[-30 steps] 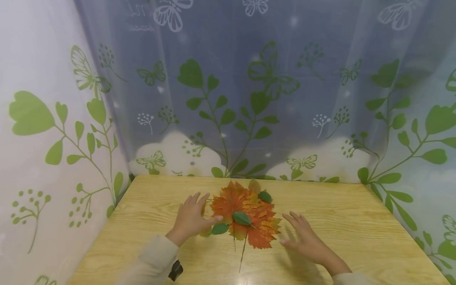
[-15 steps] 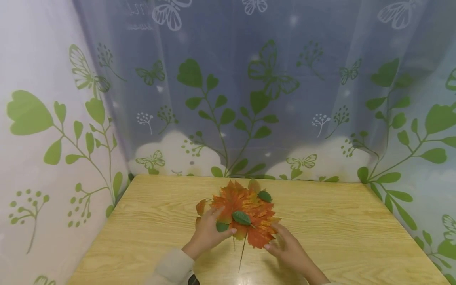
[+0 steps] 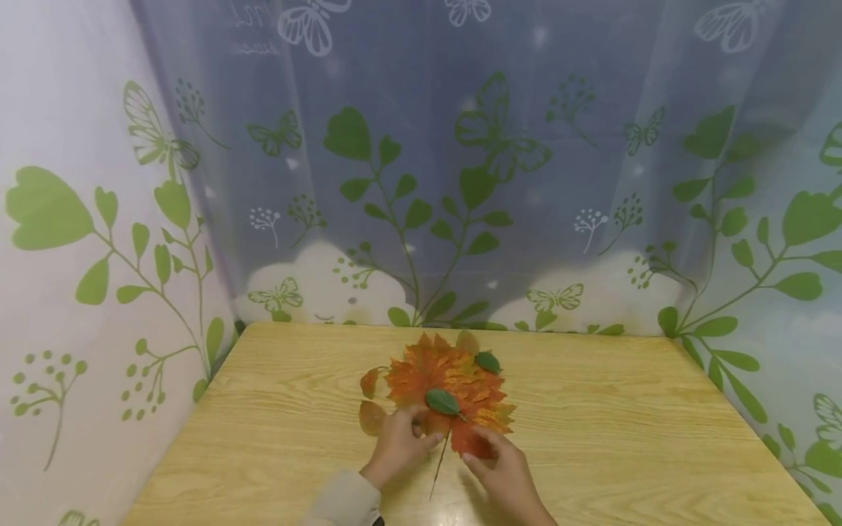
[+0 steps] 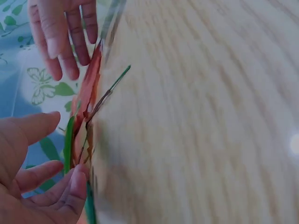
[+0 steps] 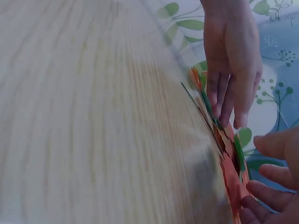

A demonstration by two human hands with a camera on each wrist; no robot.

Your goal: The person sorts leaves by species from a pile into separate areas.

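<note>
A pile of artificial orange maple leaves [image 3: 427, 369] lies in the middle of the table, with a small green leaf [image 3: 442, 401] on top and a thin dark stem [image 3: 438, 467] reaching toward the near edge. My left hand [image 3: 397, 447] is at the pile's near left side, its fingertips at the leaf edges and the thumb apart. At the near right, my right hand [image 3: 505, 471] reaches a red leaf [image 5: 231, 179]; in the right wrist view its fingertips meet the edge while the thumb [image 5: 270, 143] stays off. Part of the pile's left edge is hidden behind my left hand.
Two orange-brown leaves [image 3: 373, 418] lie left of the pile, and another green leaf [image 3: 487, 361] sits at its far right. The wooden table [image 3: 625, 409] is bordered by a patterned curtain [image 3: 559, 219] at the back and sides.
Both hands have moved inward and toward the near side of the leaf pile, from apart on either side to touching its edges. The pile itself stays nearly in place.
</note>
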